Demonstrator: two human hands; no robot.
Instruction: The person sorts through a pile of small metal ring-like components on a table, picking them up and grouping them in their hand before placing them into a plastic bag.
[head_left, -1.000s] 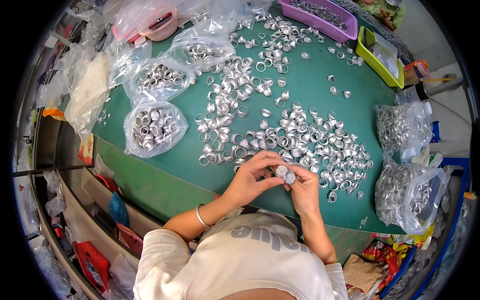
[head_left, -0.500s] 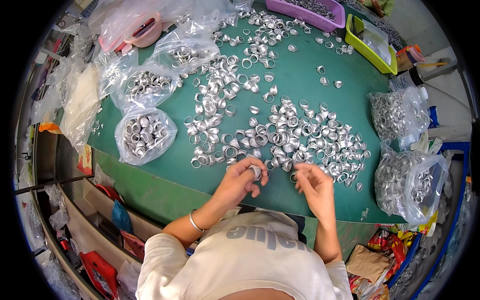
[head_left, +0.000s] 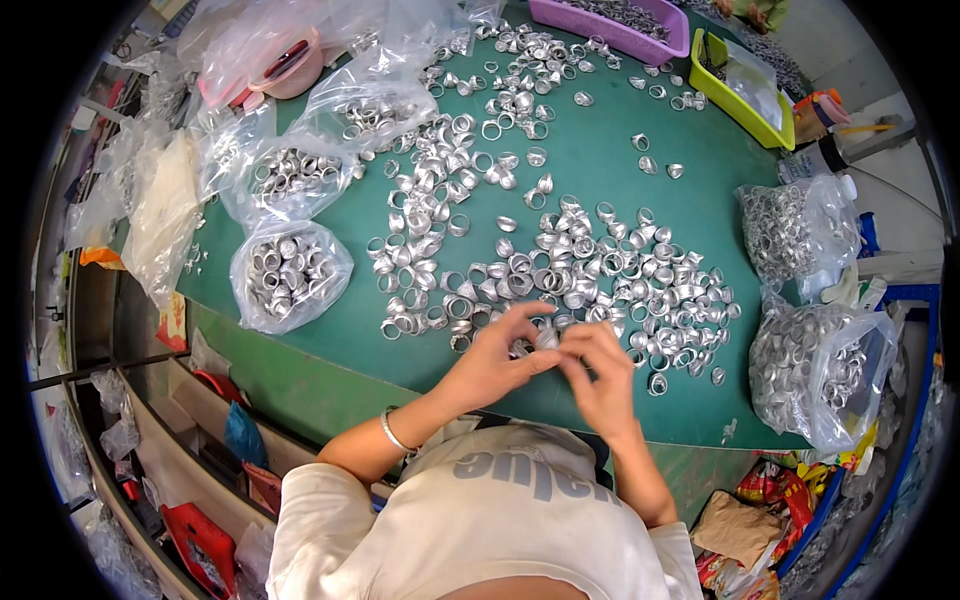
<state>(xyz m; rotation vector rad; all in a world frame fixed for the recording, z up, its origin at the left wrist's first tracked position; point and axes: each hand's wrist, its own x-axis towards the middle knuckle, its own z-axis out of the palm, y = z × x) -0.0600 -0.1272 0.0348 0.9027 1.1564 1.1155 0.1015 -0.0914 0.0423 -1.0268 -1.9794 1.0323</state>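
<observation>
Here are both hands together, low over the near side of the green table [head_left: 590,160], right at the front edge of the heap. The left hand [head_left: 495,357] has its thumb and forefinger curled round a small cluster, the held rings [head_left: 545,336], silver-coloured and slightly blurred. The right hand [head_left: 603,375] comes in from the other side, fingers bent, tips meeting the left thumb beside that cluster; whether they pinch a ring of their own, I cannot tell.

Just beyond the fingertips, the loose rings [head_left: 575,275] spread thickly, some flat, some on edge, with a long band of them running up the table toward the far side. A bracelet [head_left: 390,428] circles the left wrist.

Over to the left, an open clear bag [head_left: 290,323] sits full of rings, more bagged ones behind it, and a pink bowl [head_left: 292,82] stands farther back. Across the far edge, a purple basket [head_left: 612,39] holds a pile of small metal pieces, with a lime-green basket [head_left: 742,119] just beside it. And on the right, two bulging bags, an upper bag [head_left: 785,232] and a lower bag [head_left: 800,375], stand one nearer than the other, packed with silvery pieces.
</observation>
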